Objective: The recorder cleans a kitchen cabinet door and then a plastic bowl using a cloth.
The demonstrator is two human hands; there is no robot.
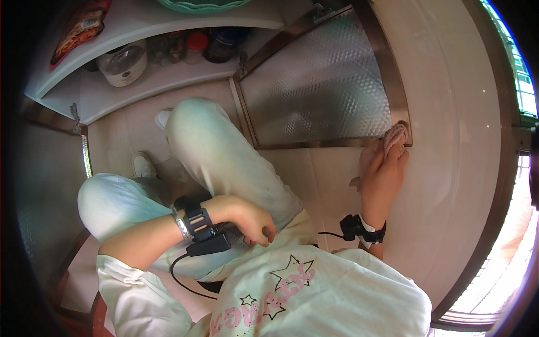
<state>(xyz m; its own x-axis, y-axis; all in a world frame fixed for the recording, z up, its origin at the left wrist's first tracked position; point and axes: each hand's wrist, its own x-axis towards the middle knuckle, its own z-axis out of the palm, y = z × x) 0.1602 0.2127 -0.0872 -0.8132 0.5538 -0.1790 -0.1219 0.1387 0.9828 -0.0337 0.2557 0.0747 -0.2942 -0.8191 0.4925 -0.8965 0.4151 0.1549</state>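
My right hand (382, 170) grips a bunched pinkish cloth (396, 138). It presses the cloth against the outer lower corner of an open cabinet door (320, 90), which has a patterned glass panel in a brown metal frame. Close to my waist, my left hand (252, 222) rests over my lap with its fingers curled. Its palm faces away from view, so whether it holds anything is hidden. Black straps with small devices and cables sit on both wrists.
The white cabinet shelf (177, 25) carries a red food packet (82, 36) and a green scalloped dish (204, 3). Below it stand a white-and-clear container (123, 67) and several jars, one red-lidded (196, 44). Another glass door (50, 177) stands open at left. A tiled wall (450, 126) rises at right.
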